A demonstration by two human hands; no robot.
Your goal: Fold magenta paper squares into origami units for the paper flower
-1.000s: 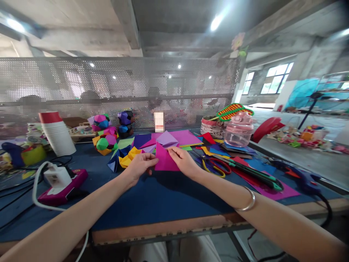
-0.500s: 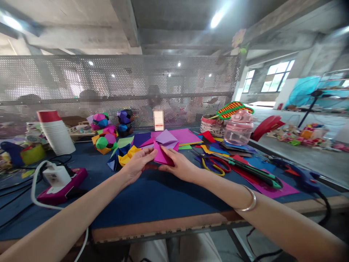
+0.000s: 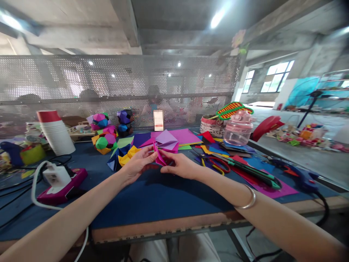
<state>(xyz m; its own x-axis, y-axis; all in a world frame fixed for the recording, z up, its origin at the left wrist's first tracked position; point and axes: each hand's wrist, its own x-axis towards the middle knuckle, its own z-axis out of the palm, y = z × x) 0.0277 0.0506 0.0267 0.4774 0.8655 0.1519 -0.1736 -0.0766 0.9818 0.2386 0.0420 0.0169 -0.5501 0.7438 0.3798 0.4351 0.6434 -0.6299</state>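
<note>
A folded magenta paper (image 3: pixel 160 157) is held up between both hands above the blue table mat. My left hand (image 3: pixel 139 163) pinches its left side with thumb and fingers. On the right side, my right hand (image 3: pixel 178 164) grips it, fingers behind and thumb below. Just beyond lies a folded lilac paper (image 3: pixel 167 138) on a stack of pink and purple sheets (image 3: pixel 191 136). Yellow folded paper (image 3: pixel 129 154) and dark blue folded pieces (image 3: pixel 114 160) sit left of my left hand.
Scissors (image 3: pixel 222 165), a green cutter (image 3: pixel 253 173) and a glue gun (image 3: pixel 302 178) lie right. Behind them stands a pink bottle (image 3: pixel 238 129). Paper cups (image 3: pixel 57 134), a power strip (image 3: pixel 64 187) and faceted paper balls (image 3: pixel 105 142) are left. A phone (image 3: pixel 158 120) leans on the mesh.
The magenta paper has turned from showing a broad face to a narrow, edge-on fold. My right hand's thumb has moved off its face and down to the lower edge.
</note>
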